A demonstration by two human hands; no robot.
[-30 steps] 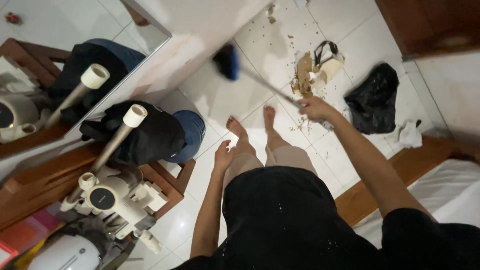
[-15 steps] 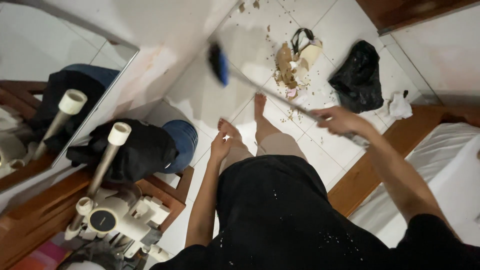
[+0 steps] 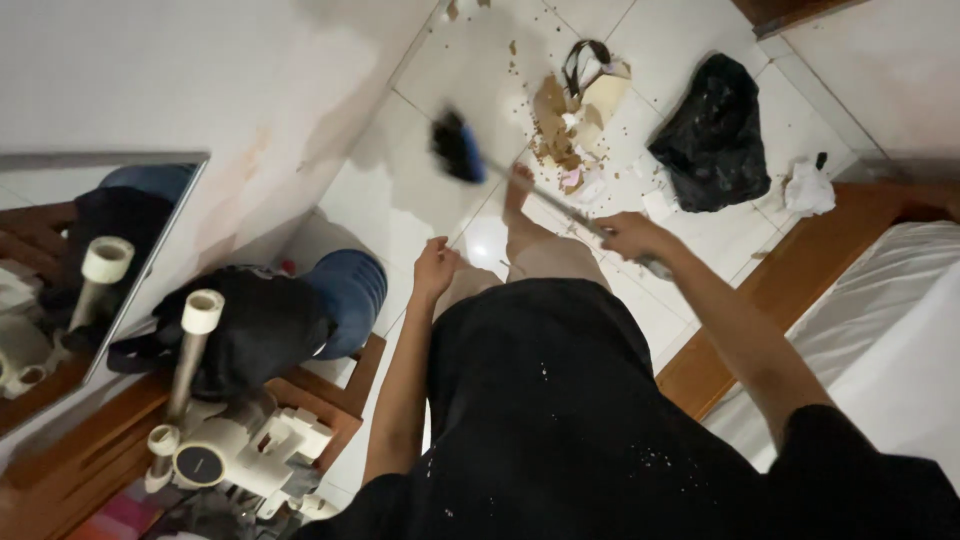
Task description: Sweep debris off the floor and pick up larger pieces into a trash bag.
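Note:
I look down at my own legs on a white tiled floor (image 3: 400,190). My right hand (image 3: 628,234) grips the thin handle of a broom (image 3: 458,146) whose dark blue head is blurred above the tiles, left of a pile of brown debris and torn paper (image 3: 568,130). My left hand (image 3: 436,268) hangs by my thigh, fingers loosely curled, holding nothing. My bare foot (image 3: 516,186) stands close to the debris pile.
A black plastic bag (image 3: 714,136) and a crumpled white paper (image 3: 808,188) lie right of the pile. A wooden bed frame (image 3: 790,270) with a white mattress is at right. At left are a mirror (image 3: 70,260), a wooden stand with dark clothes (image 3: 250,330) and white appliance (image 3: 230,450).
The broom head has swung from near the wall toward the debris pile. My right hand with the handle has drawn closer to my body, and my view shifted slightly.

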